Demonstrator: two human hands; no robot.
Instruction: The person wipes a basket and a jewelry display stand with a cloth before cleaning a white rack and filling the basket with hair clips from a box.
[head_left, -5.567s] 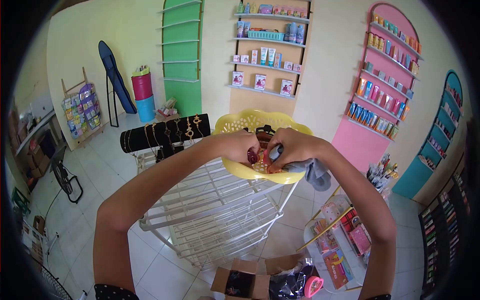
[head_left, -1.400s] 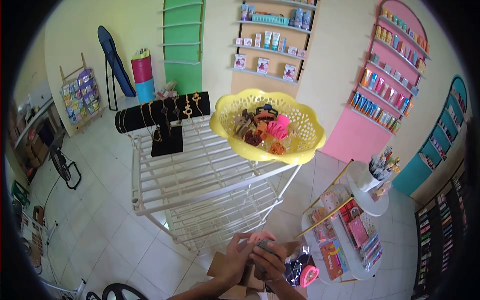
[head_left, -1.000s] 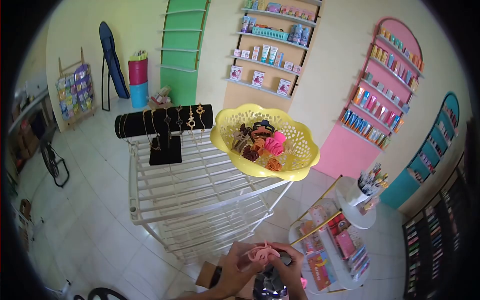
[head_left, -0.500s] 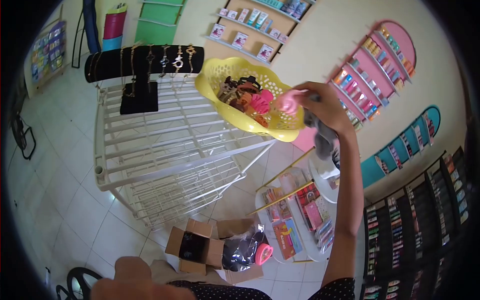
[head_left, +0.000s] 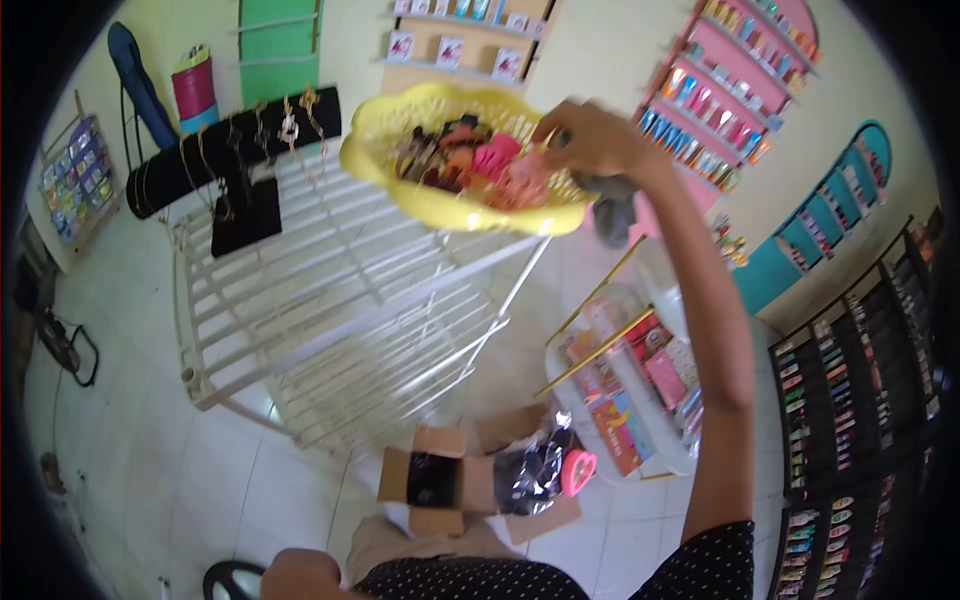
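A yellow scalloped basket (head_left: pixel 470 215) stands on the white rack, with several hair claw clips in brown, black, orange and pink inside. My right hand (head_left: pixel 600 140) reaches over its right side, fingers pinched on a light pink hair claw clip (head_left: pixel 525 182) low among the others. Below that palm hangs a grey cloth (head_left: pixel 613 212), outside the basket rim; how the hand holds it is hidden. At the bottom edge, part of my left hand (head_left: pixel 300 574) shows, its fingers out of sight.
The white slatted rack (head_left: pixel 320 255) also bears a black bracelet display (head_left: pixel 240 150). On the floor sit an open cardboard box (head_left: pixel 435 485) and a dark plastic-wrapped bundle (head_left: pixel 525 480). A shelf stand with stationery (head_left: pixel 640 390) is at the right, near stocked wall shelves (head_left: pixel 840 400).
My right hand has lowered the light pink clip from the basket's right rim into the pile. The camera view has shifted, and my left hand sits lower in view.
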